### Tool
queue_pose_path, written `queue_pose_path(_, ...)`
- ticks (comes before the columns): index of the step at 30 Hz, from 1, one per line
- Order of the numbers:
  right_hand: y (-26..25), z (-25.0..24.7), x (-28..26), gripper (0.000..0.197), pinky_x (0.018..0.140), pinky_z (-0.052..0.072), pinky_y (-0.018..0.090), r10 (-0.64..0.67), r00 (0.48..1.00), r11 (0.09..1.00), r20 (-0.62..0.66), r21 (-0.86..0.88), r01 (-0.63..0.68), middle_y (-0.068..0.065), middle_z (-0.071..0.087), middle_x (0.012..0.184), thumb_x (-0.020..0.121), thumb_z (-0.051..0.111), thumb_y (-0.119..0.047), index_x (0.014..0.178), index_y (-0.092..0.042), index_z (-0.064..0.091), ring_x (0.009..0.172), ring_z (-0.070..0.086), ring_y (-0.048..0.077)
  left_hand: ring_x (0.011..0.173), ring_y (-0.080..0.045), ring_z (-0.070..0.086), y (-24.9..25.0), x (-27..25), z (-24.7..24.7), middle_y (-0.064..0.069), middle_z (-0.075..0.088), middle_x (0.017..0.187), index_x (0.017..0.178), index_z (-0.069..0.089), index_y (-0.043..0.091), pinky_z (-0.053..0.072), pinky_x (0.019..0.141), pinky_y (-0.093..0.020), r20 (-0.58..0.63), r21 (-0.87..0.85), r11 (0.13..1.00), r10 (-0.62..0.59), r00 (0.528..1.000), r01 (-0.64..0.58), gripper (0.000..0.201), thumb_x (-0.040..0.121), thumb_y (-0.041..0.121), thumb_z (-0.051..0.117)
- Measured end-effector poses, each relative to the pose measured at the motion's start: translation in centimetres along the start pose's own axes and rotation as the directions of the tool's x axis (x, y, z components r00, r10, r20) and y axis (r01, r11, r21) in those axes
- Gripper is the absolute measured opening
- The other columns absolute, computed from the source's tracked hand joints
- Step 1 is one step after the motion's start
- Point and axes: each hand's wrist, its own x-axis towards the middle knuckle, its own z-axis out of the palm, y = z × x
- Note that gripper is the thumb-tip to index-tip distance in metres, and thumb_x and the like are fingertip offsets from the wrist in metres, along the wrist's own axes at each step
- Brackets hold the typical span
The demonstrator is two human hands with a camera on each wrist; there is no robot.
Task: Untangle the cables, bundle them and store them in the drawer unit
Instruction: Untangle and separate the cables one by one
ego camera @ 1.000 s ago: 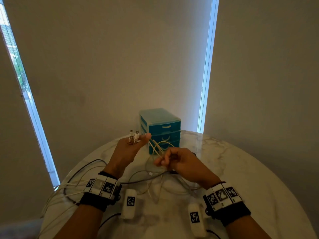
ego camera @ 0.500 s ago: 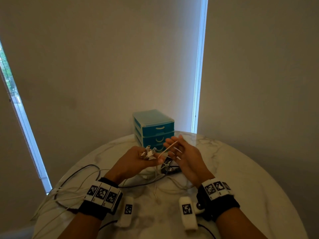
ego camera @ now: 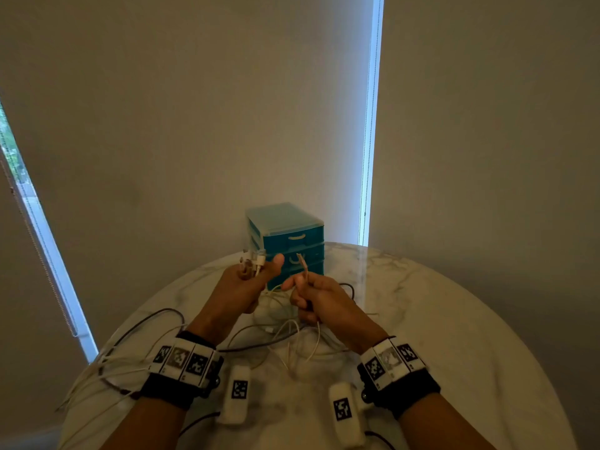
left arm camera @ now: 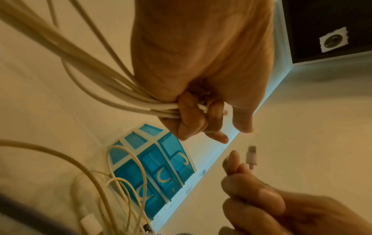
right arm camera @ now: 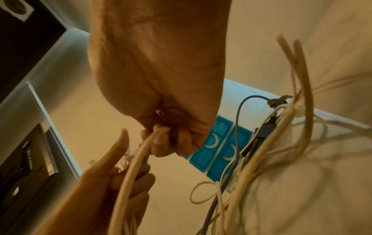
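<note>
Left hand (ego camera: 242, 287) fist clamps a bunch of white cable ends (ego camera: 251, 263), plugs poking up past the thumb, likely to keep sorted ends together. Right hand (ego camera: 319, 300) fingers curl round one more white cable (ego camera: 303, 267), plug end upright, probably about to join the bunch. Rest of the cables (ego camera: 285, 339) sprawl loose on the marble table (ego camera: 454, 336). Teal drawer unit (ego camera: 287, 241) sits just behind the hands, all drawers closed

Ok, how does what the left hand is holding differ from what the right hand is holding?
The left hand grips several white cable ends bunched together; the right hand pinches a single cable end. The left hand's connectors cluster above its fist, while the right hand's lone connector points up alone. Both trail down to the tangle on the table.
</note>
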Motion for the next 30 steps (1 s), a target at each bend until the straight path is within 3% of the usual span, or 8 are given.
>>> queue_pose_path(4, -0.1, 0.4, 0.1, 0.026, 0.050, 0.038, 0.016, 0.042, 0.996, 0.998, 0.076, -0.051, -0.038, 0.001, 0.052, 0.079, 0.112, 0.039, -0.007, 0.116, -0.018, 0.062, 0.059, 0.047, 0.004, 0.050, -0.007, 0.049, 0.4, -0.7, 1.5, 0.002, 0.069, 0.066, 0.092, 0.082, 0.018, 0.037, 0.046, -0.021, 0.085, 0.123, 0.987, 0.097, 0.992, -0.107, 0.029, 0.092, 0.046, 0.079)
queue_pose_path(8, 0.2, 0.4, 0.1, 0.026, 0.059, 0.041, 0.020, 0.059, 0.995, 0.976, 0.076, -0.212, -0.042, -0.009, 0.056, 0.071, 0.115, 0.039, -0.022, 0.105, -0.021, 0.063, 0.062, 0.048, 0.005, 0.049, 0.003, 0.055, 0.7, -0.9, 1.9, 0.004, 0.066, 0.059, 0.091, 0.078, 0.001, 0.041, 0.050, -0.006, 0.022, 0.104, 0.982, 0.158, 0.987, -0.159, 0.033, 0.099, 0.032, 0.075)
queue_pose_path(14, 0.0, 0.8, -0.2, 0.030, 0.072, 0.048, 0.025, -0.051, 0.996, 0.910, 0.071, -0.408, 0.075, -0.013, 0.061, 0.074, 0.114, 0.042, -0.030, 0.100, -0.025, 0.068, 0.067, 0.057, 0.000, 0.050, 0.001, 0.054, 1.0, -0.8, 1.6, 0.006, 0.069, 0.064, 0.093, 0.081, 0.015, 0.042, 0.050, -0.013, -0.030, 0.117, 0.986, 0.122, 0.992, -0.118, 0.024, 0.099, 0.038, 0.075)
queue_pose_path(16, -0.1, 0.9, -0.3, 0.028, 0.073, 0.050, 0.025, -0.085, 0.995, 0.913, 0.053, -0.395, 0.099, -0.012, 0.064, 0.074, 0.113, 0.046, -0.029, 0.103, -0.024, 0.072, 0.068, 0.060, 0.000, 0.049, -0.004, 0.047, 0.8, -0.5, 1.5, 0.010, 0.058, 0.057, 0.084, 0.076, 0.016, 0.040, 0.052, -0.022, -0.120, 0.119, 0.986, 0.130, 0.984, -0.116, 0.029, 0.100, 0.040, 0.073)
queue_pose_path(20, 0.4, 0.5, -0.4, 0.026, 0.082, 0.055, 0.026, -0.070, 0.995, 0.849, 0.070, -0.519, 0.097, -0.009, 0.074, 0.084, 0.108, 0.055, -0.031, 0.099, -0.028, 0.079, 0.080, 0.068, 0.004, 0.051, -0.009, 0.030, 0.5, 0.9, -0.1, 0.006, 0.045, 0.066, 0.092, 0.073, 0.018, 0.027, 0.045, -0.026, -0.311, -0.263, 0.949, 0.087, 0.946, -0.173, 0.024, 0.105, 0.034, 0.063)
queue_pose_path(25, 1.9, -1.2, 0.5, 0.016, 0.086, 0.065, 0.050, -0.035, 0.954, 0.917, -0.299, -0.390, -0.089, 0.005, 0.079, 0.087, 0.098, 0.072, -0.034, 0.091, -0.024, 0.081, 0.085, 0.077, 0.025, 0.050, -0.005, 0.031, 0.7, 2.6, -3.0, 0.008, 0.057, 0.080, 0.092, 0.061, 0.022, 0.024, 0.039, -0.017, -0.396, -0.655, 0.708, -0.026, 0.918, -0.262, 0.026, 0.113, 0.029, 0.048)
queue_pose_path(28, 2.8, -2.8, 0.9, 0.023, 0.091, 0.051, 0.040, -0.167, 0.843, 0.813, -0.512, -0.554, -0.176, 0.004, 0.072, 0.098, 0.092, 0.074, -0.048, 0.082, -0.028, 0.078, 0.104, 0.065, 0.027, 0.051, -0.006, 0.031, 0.0, 2.9, -4.0, 0.008, 0.051, 0.069, 0.089, 0.056, 0.024, 0.027, 0.041, -0.018, -0.386, -0.740, 0.621, -0.079, 0.919, -0.258, 0.026, 0.112, 0.032, 0.048)
queue_pose_path(30, 2.2, -3.4, 0.5, 0.040, 0.079, 0.053, 0.034, -0.089, 0.826, 0.877, -0.557, -0.437, -0.200, 0.001, 0.071, 0.084, 0.096, 0.067, -0.061, 0.086, -0.023, 0.076, 0.086, 0.067, 0.020, 0.051, -0.006, 0.033, -0.1, 3.0, -4.6, 0.009, 0.040, 0.058, 0.084, 0.053, 0.024, 0.032, 0.045, -0.019, -0.374, -0.789, 0.563, -0.123, 0.919, -0.246, 0.027, 0.111, 0.029, 0.050)
